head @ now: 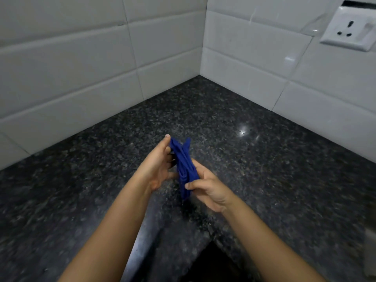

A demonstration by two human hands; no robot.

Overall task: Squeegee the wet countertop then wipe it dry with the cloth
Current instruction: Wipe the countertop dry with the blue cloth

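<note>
Reaching forward on bare forearms, the person's right grip (209, 188) pinched the lower part of a bunched blue cloth (184, 165), thumb curled across it. The left grip (157, 167) held the upper part, one fingertip at the top fold. Between the two grips the cloth stood nearly upright over the dark speckled counter (264, 159); whether its tail touched the stone I couldn't tell. Beyond the grips the counter met a corner of white wall tiles (71, 78), and far up to the right of them sat a white socket (350, 29).
</note>
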